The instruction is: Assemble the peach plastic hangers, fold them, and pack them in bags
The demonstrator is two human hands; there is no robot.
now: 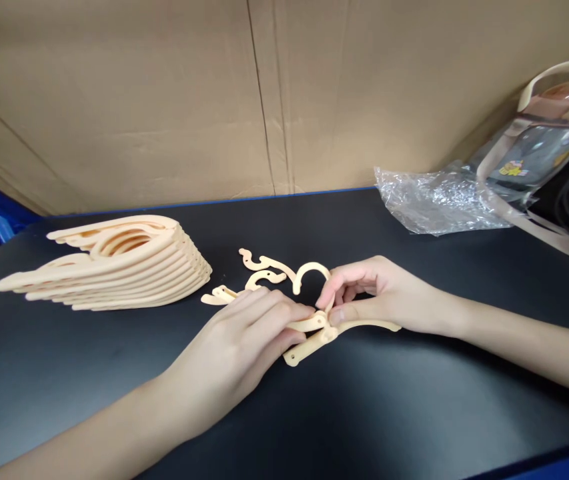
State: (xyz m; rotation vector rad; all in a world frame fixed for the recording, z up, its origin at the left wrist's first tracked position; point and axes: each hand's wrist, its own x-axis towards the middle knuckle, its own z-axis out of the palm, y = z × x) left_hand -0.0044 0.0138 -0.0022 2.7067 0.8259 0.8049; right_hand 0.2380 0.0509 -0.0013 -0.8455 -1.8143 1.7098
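Between my two hands is a cream plastic folding hanger (311,347), its hook curving up and its arms spread low over the black table. My left hand (244,333) is closed on the left arm pieces near the centre joint. Thumb and fingers of my right hand (371,293) pinch the base of the hook, where part of the joint is hidden. One arm of the hanger extends right, beneath my right hand. Just beyond my left hand lie loose cream hanger pieces (267,275), some with small holes and curved hooks.
A stack of cream hangers (159,267) stands on the black table (364,413) at the left. At the back right lie a crumpled clear plastic bag (429,200) and a strapped transparent bottle (539,150). A cardboard wall (189,100) rises behind.
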